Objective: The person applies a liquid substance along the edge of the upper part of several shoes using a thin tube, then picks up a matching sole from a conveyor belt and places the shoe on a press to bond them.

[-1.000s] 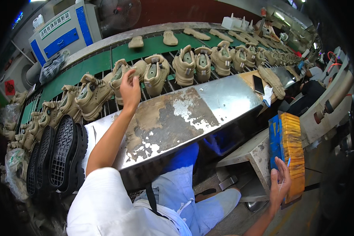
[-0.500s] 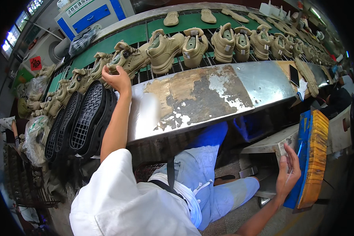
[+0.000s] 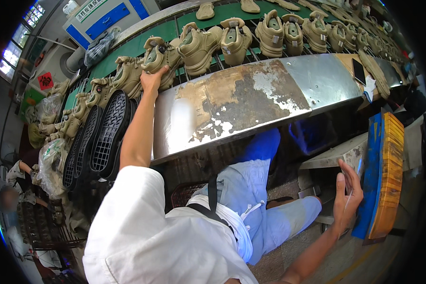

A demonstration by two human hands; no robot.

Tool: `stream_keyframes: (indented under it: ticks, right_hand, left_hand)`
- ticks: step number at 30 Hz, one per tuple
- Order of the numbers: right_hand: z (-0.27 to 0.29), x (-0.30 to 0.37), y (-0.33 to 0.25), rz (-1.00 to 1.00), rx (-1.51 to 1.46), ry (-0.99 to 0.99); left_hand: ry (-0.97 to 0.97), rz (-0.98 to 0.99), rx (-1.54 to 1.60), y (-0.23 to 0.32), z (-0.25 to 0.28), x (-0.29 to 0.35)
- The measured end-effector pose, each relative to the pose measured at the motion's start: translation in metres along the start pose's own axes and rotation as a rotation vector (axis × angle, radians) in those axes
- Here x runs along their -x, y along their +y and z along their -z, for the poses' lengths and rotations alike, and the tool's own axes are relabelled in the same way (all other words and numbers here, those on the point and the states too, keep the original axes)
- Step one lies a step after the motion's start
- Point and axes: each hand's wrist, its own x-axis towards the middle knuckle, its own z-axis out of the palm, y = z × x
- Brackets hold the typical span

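My left hand (image 3: 152, 79) is closed round the heel end of a tan lace-up shoe (image 3: 157, 57), its thumb on the near side. The fingers behind are partly hidden. This shoe stands in a long row on the rack, next to another tan shoe (image 3: 198, 49). Beside my left forearm, black treaded soles (image 3: 110, 135) lean on edge. Down at the right, my right hand (image 3: 348, 194) is raised with fingers loosely bent and thumb apart. A thin pale line crosses its palm; I cannot tell what it is. It is nearest a yellow-and-blue slab (image 3: 386, 175).
A worn metal-topped ledge (image 3: 246, 104) runs between me and the shoes, with a phone (image 3: 359, 71) at its right. Green belting (image 3: 128, 49) lies under the rack bars. A grey stand (image 3: 338, 154) is by my knee. Bagged items (image 3: 51, 168) hang at left; another person is beyond.
My left hand has moved from open beside the shoe to a hold on its heel. My right hand stays near the slab. The view has tilted slightly, shifting the scene.
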Motion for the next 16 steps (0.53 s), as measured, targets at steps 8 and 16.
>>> stream_keyframes:
  ticks: [8,16]
  right_hand:
    - [-0.022,0.003,-0.017,0.063,-0.105,-0.013]
    - [-0.132,0.003,-0.006,0.109,-0.307,-0.267]
  left_hand:
    - [0.063,0.112,0.187,0.039,0.018,0.055]
    - [0.185,-0.146,0.12,0.074,0.022,0.215]
